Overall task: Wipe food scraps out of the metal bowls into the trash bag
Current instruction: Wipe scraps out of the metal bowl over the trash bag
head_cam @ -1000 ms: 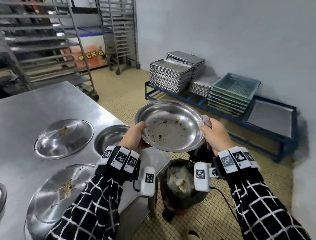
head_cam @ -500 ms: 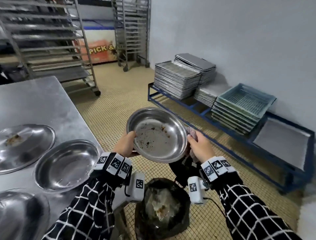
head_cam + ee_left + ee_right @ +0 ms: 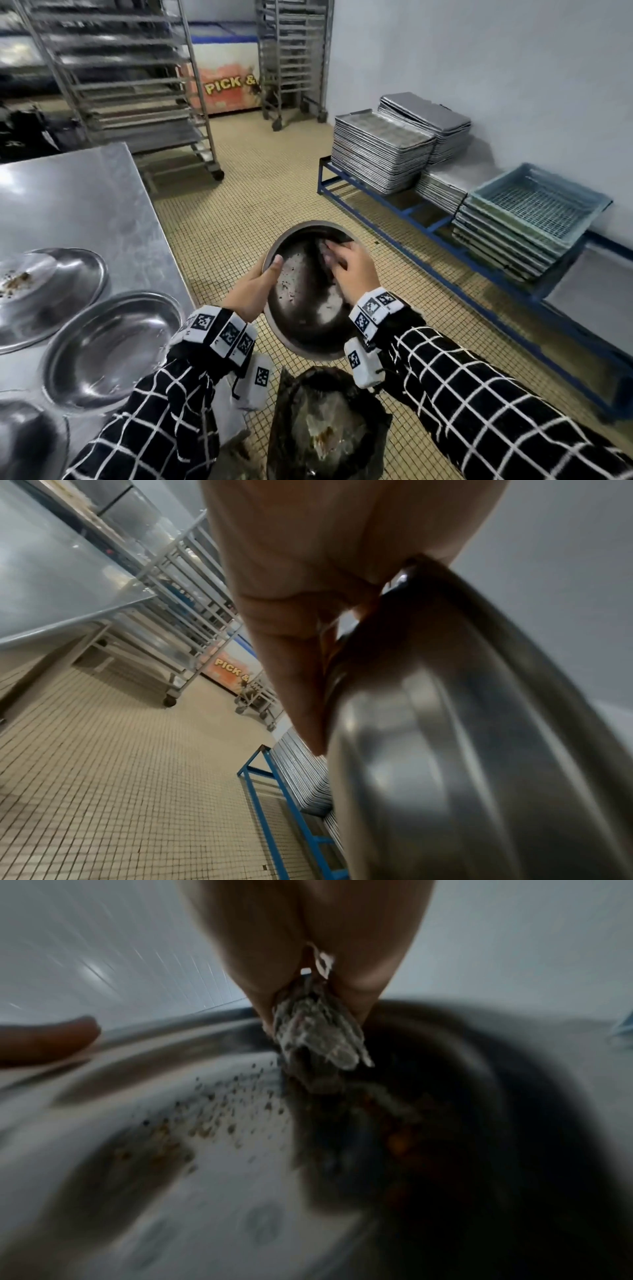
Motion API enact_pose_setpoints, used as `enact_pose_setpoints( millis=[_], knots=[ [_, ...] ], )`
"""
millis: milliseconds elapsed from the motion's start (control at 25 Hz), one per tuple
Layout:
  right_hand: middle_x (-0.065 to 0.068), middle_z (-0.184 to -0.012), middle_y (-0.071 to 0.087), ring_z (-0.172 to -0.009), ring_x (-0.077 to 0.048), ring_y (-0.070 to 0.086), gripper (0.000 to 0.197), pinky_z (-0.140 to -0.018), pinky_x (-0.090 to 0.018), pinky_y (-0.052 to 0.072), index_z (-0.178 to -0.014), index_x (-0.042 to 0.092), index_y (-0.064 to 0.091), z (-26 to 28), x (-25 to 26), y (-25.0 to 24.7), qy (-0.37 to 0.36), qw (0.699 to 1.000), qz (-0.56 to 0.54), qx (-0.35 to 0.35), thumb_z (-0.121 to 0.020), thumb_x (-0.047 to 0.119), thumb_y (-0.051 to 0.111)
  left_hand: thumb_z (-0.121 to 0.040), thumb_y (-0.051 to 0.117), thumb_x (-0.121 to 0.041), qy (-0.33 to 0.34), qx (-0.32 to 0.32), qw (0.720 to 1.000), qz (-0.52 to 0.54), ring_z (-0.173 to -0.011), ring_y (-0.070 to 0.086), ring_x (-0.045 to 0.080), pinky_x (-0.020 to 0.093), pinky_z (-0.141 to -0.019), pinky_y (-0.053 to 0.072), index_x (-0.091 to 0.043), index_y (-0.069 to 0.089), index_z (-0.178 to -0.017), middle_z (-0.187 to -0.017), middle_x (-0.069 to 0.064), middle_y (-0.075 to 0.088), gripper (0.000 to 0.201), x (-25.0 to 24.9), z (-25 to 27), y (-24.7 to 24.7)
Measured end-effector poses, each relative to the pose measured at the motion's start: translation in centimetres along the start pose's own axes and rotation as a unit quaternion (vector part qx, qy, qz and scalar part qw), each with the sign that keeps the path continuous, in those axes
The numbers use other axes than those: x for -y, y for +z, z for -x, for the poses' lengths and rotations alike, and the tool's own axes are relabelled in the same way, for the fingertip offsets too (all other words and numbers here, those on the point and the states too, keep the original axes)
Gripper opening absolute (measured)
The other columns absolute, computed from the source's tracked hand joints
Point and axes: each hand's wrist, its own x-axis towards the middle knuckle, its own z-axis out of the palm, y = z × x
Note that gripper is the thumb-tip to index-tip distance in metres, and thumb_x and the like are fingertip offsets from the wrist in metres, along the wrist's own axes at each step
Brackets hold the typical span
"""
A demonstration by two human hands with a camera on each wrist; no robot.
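**Item: metal bowl, mid-wipe**

Nearest us, the trash bag (image 3: 325,425) gapes on the floor. Above it we tilt the metal bowl (image 3: 305,308), left hand (image 3: 253,291) clamped on its rim, right hand (image 3: 352,274) pinching a soiled cloth (image 3: 318,1039) against the inside. We judge it stiff, light, slick; take the rim. Beyond: desk (image 3: 78,198).
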Motion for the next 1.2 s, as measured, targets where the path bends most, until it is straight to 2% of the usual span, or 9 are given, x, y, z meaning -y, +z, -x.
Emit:
enact_pose_setpoints(
  millis=[80,200,320,400,560,680,800,960,1200],
  knots=[
    [-0.008,-0.128,0.055,-0.12,-0.022,0.05,0.032,-0.106,-0.021,0.031,-0.121,0.008,0.063,0.1,0.7,1.6,-0.039,0.999,-0.008,0.014,-0.09,0.008,0.058,-0.098,0.036,-0.047,0.019,0.016,1.0,-0.001,-0.111,0.052,0.007,0.018,-0.097,0.037,-0.026,0.04,-0.14,-0.128,-0.008,0.054,0.047,-0.5,-0.8,-0.2],
    [-0.006,-0.126,0.054,-0.116,-0.023,0.05,0.033,-0.108,-0.03,0.036,-0.117,0.009,0.066,2.0,1.2,3.3,-0.166,0.978,0.03,0.122,-0.086,0.001,0.059,-0.091,0.042,-0.055,0.037,0.024,0.999,0.028,-0.12,0.055,0.021,0.037,-0.106,0.042,-0.023,0.044,-0.139,-0.128,0.002,0.06,0.058,-0.2,-2.5,-0.8],
    [-0.008,-0.127,0.054,-0.119,-0.025,0.05,0.039,-0.11,-0.029,0.034,-0.121,0.009,0.063,3.3,0.0,2.9,-0.21,0.951,0.052,0.221,-0.085,-0.004,0.055,-0.088,0.039,-0.063,0.034,0.018,0.999,0.001,-0.128,0.047,0.022,0.046,-0.11,0.034,-0.023,0.033,-0.146,-0.137,0.001,0.052,0.071,0.3,-4.1,-0.9],
    [-0.009,-0.122,0.055,-0.112,-0.022,0.052,0.036,-0.105,-0.022,0.036,-0.12,0.008,0.063,3.0,-0.6,1.3,-0.194,0.956,0.086,0.2,-0.087,-0.001,0.053,-0.092,0.037,-0.057,0.035,0.014,0.999,0.004,-0.124,0.051,0.025,0.047,-0.108,0.037,-0.022,0.034,-0.145,-0.133,0.004,0.055,0.063,0.6,-4.7,-0.7],
    [-0.006,-0.107,0.056,-0.085,-0.005,0.05,0.035,-0.08,-0.007,0.044,-0.121,0.009,0.063,-0.4,-1.3,-2.3,-0.15,0.987,0.044,0.042,-0.091,0.021,0.049,-0.093,0.038,-0.057,0.046,0.001,0.999,-0.015,-0.098,0.065,0.027,0.045,-0.095,0.049,-0.024,0.043,-0.136,-0.105,0.004,0.068,0.054,1.3,-5.6,-0.1],
    [-0.007,-0.109,0.056,-0.093,-0.009,0.049,0.032,-0.083,-0.01,0.039,-0.121,0.01,0.063,-2.9,-3.1,-2.1,-0.162,0.98,0.112,0.003,-0.092,0.018,0.054,-0.095,0.035,-0.055,0.05,0.016,0.997,-0.057,-0.099,0.063,0.019,0.032,-0.091,0.045,-0.029,0.034,-0.143,-0.116,0.002,0.064,0.055,0.7,-5.6,0.8],
    [0.002,-0.112,0.055,-0.101,-0.01,0.053,0.023,-0.088,-0.01,0.04,-0.111,0.015,0.059,-3.4,-5.0,-0.7,-0.119,0.985,0.121,0.021,-0.094,0.028,0.053,-0.093,0.033,-0.058,0.05,0.0,0.996,-0.075,-0.099,0.061,0.015,0.033,-0.092,0.047,-0.031,0.031,-0.144,-0.117,-0.002,0.062,0.058,-0.2,-5.5,1.8],
    [-0.009,-0.134,0.049,-0.121,-0.028,0.048,0.033,-0.104,-0.042,0.04,-0.124,0.013,0.06,-2.1,-7.0,-0.4,-0.099,0.962,0.227,0.119,-0.092,0.01,0.052,-0.099,0.035,-0.047,0.095,-0.035,0.994,-0.043,-0.098,0.062,0.012,0.04,-0.094,0.05,-0.036,0.039,-0.136,-0.109,-0.011,0.063,0.039,-1.1,-5.3,2.7],
    [-0.008,-0.129,0.059,-0.121,-0.025,0.05,0.04,-0.102,-0.032,0.038,-0.122,0.017,0.064,0.4,-7.2,0.5,-0.113,0.976,0.015,0.187,-0.091,-0.002,0.048,-0.094,0.028,-0.054,0.158,-0.113,0.972,-0.135,-0.105,0.056,0.015,0.035,-0.091,0.047,-0.035,0.027,-0.146,-0.123,-0.003,0.058,0.056,-2.4,-5.0,4.4]
  ],
)
